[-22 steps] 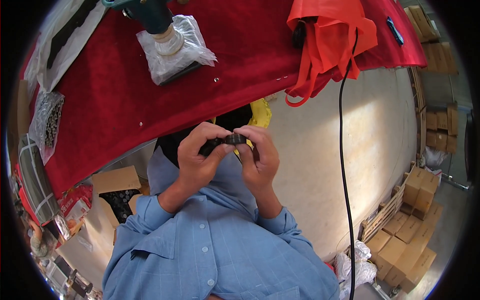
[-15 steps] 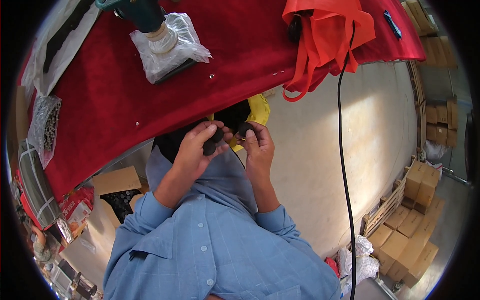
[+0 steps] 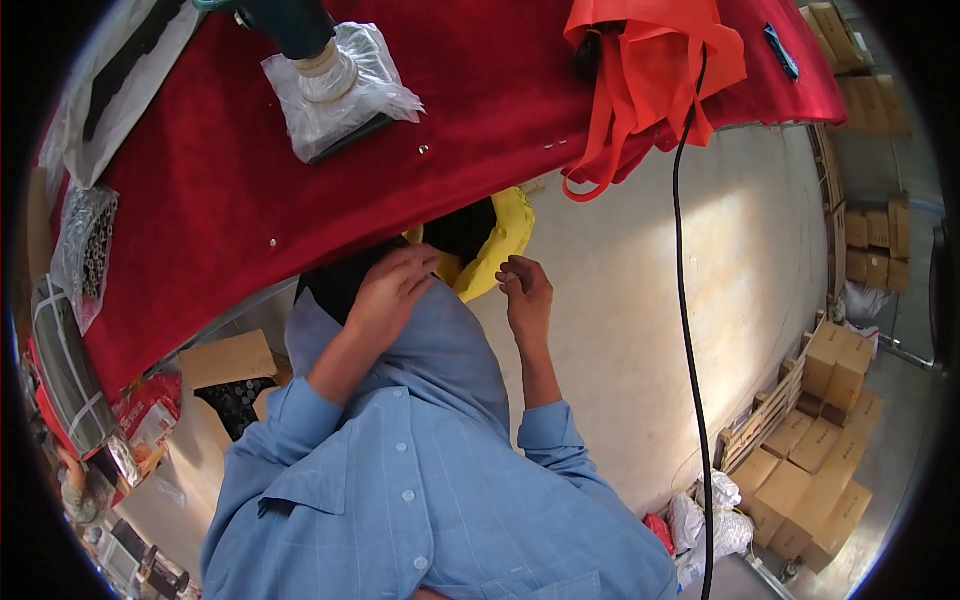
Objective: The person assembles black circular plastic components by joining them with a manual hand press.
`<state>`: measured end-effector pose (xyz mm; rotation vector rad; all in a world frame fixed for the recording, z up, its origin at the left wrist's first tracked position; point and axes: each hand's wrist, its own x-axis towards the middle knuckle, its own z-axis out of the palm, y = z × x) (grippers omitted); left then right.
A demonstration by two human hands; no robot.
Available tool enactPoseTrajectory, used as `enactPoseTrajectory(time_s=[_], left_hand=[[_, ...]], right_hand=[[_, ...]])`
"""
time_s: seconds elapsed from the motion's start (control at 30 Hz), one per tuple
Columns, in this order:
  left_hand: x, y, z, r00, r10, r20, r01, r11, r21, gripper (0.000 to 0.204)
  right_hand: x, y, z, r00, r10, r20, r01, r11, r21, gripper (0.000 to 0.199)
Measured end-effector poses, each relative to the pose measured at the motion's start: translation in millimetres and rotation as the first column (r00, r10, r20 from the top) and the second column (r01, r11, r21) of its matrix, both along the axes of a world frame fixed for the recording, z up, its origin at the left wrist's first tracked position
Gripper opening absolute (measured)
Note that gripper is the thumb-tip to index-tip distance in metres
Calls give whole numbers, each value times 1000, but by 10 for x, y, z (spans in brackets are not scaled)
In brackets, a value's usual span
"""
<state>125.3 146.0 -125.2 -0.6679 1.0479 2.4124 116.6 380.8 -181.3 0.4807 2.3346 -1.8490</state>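
Back up, my left hand [image 3: 392, 290] hovers over my lap beside a black patch of cloth or material [image 3: 338, 280]. Its fingers are bent and slightly blurred, so whatever they hold is hidden. To the right, apart from it, my right hand [image 3: 528, 288] is raised with thumb and fingertips pinched together; I cannot make out anything between them. Past both hands, below the table edge, a yellow bag [image 3: 515, 232] gapes around a dark inside. The red cloth-covered table [image 3: 220, 200] stretches across in front of me.
On the table are a dark green machine [image 3: 290, 25] on a plastic-wrapped base and a red bag [image 3: 650, 70]. A black cable [image 3: 684, 280] hangs at the right. An open carton [image 3: 230, 362] of dark pieces stands lower left; stacked cartons [image 3: 800, 490] lie at right.
The black round pieces seen in both hands are out of sight. My left hand has turned its back upward, and my right hand has moved right, away from it. More of the yellow bag shows.
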Motion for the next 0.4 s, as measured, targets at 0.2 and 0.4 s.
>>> enactPoseTrajectory(time_s=[0.2, 0.4], left_hand=[[373, -487, 648, 983, -134, -123, 95, 955, -281, 31], [542, -1101, 1242, 955, 29, -294, -157, 893, -421, 26]], right_hand=[[-216, -315, 671, 987, 24, -159, -46, 989, -139, 18], [-472, -1056, 1481, 896, 202, -396, -337, 889, -309, 16]])
